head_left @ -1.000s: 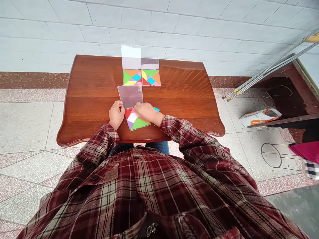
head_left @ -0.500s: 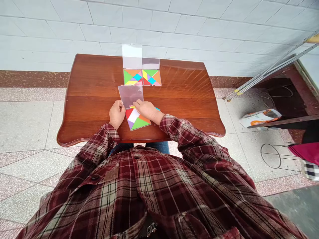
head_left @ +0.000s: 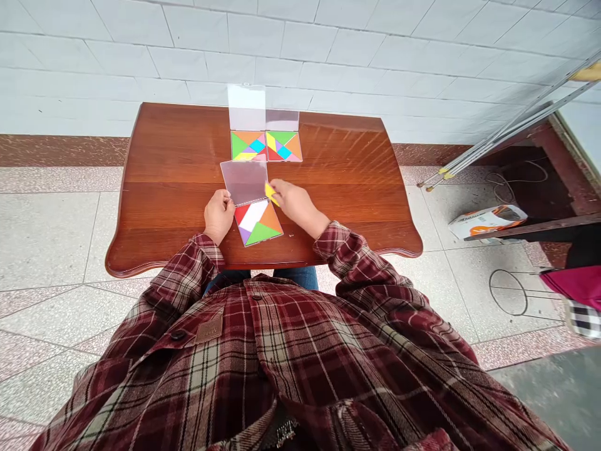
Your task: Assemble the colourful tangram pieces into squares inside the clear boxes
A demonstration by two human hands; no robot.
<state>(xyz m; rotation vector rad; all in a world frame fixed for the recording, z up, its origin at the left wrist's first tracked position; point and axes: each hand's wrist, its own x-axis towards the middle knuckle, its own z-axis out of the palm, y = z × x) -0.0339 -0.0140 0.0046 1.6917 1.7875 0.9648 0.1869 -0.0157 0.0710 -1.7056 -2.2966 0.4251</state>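
Note:
My right hand (head_left: 293, 203) pinches a small yellow tangram piece (head_left: 271, 193) between its fingers, just right of the open tangram case (head_left: 256, 227) nearest me. That case holds red, white, orange, green and purple pieces, and its upper edge is hidden by the clear hinged lid (head_left: 244, 182). My left hand (head_left: 218, 216) sits at the case's left corner, with its fingers against the lid edge. Farther off stand two more open cases of coloured tangram pieces (head_left: 248, 146) (head_left: 284, 146), side by side, their clear lids (head_left: 246, 107) (head_left: 282, 119) raised behind them.
Everything stands on a reddish-brown wooden table (head_left: 328, 188) with a curved front edge, against a white tiled wall (head_left: 300, 50). On the floor at right lie a printed carton (head_left: 486, 220) and a wire ring stand (head_left: 507, 292), below metal poles (head_left: 507, 131).
My right hand has moved right and away from the case, carrying the yellow piece. An orange piece now shows in the near case. The cyan piece beside the case no longer shows.

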